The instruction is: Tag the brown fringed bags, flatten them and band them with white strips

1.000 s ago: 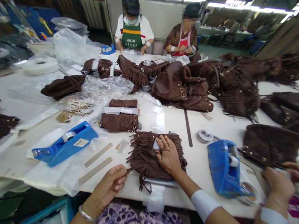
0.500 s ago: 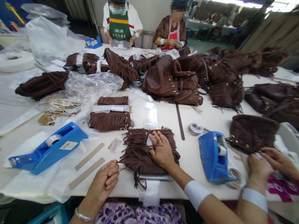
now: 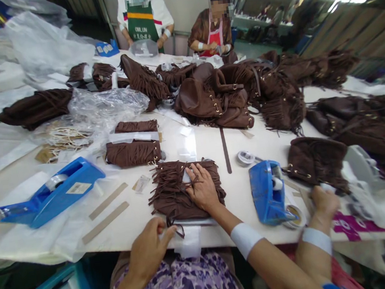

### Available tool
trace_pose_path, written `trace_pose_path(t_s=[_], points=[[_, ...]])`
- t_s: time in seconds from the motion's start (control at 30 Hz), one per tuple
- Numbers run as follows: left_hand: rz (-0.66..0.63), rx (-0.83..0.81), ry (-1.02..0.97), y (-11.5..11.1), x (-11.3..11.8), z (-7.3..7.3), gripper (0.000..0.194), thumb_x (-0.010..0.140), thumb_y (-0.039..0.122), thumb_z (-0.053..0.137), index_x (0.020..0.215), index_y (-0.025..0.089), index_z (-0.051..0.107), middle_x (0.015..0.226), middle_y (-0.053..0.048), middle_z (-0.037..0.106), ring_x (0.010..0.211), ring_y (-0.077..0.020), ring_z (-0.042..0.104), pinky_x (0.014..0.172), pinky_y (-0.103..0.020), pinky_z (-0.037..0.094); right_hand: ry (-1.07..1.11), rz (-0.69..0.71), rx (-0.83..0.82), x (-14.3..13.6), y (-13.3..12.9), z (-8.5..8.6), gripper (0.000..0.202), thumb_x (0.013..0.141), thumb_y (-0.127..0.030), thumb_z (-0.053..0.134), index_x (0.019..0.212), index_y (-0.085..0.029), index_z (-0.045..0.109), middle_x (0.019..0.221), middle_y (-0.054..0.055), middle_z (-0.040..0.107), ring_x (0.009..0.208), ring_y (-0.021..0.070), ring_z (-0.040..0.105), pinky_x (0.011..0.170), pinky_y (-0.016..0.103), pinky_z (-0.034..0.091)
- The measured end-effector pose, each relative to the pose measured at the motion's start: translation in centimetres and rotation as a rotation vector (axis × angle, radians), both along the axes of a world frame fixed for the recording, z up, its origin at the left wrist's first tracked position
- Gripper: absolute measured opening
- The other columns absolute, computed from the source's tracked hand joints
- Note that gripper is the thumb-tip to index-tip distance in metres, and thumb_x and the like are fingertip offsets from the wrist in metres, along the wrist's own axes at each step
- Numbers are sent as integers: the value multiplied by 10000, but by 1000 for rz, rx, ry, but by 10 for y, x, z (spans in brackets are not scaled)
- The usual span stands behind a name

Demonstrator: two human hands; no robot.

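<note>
A dark brown fringed bag [image 3: 170, 195] lies folded flat in front of me at the table edge. My right hand [image 3: 202, 187] rests on top of it, fingers spread and holding it down, with a bit of pale wrapping by the fingertips. At the bag's lower left corner is my left hand [image 3: 153, 241], its fingers curled and thumb beside a dangling dark tassel [image 3: 178, 229]. Whatever sits between those fingers is hidden. Under the bag's front edge a translucent white strip [image 3: 189, 242] hangs over the table edge.
Blue tape dispensers [image 3: 75, 185] [image 3: 269, 191] stand left and right. A banded fringed bag [image 3: 132, 151] lies behind, before a heap of brown bags [image 3: 208, 96]. A co-worker's hand [image 3: 324, 201] is beside a bag at right; two people work across the table.
My left hand has moved right and down toward the bag's corner from the thin cord it was pulling out leftward. My right hand stays on the bag. The view has shifted slightly.
</note>
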State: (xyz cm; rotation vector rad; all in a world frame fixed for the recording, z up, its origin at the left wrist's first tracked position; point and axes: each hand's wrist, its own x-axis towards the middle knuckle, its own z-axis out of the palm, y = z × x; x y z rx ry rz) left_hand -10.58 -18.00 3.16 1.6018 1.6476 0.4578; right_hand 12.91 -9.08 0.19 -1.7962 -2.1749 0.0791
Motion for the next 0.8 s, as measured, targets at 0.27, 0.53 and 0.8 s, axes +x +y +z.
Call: trace_pose_path(t_s=[0.27,0.53,0.8], points=[[113,-334,-493,7,-30,-6,391,812,560,634,842,176,696,773,-25,690,763,-190,625,703,-267,459,13,7,8,0,-1,-1,616,913,-322,553,1499,-188,417,1590,95,352,1492,278,222,1212,446,180],[241,-536,-829,13,-53,10,321,753,444,786,818,139,712,756,-34,668,588,-78,529,573,-184,441,8,7,20,0,0,-1,617,903,-300,557,1495,-184,425,1589,91,354,1490,280,231,1213,452,192],[269,-383,-634,11,-49,-6,192,818,404,561,784,215,557,609,32,606,359,-93,451,349,-199,316,-5,4,6,-1,1,1,617,902,-283,539,1499,-185,419,1590,92,352,1487,284,235,1209,460,203]])
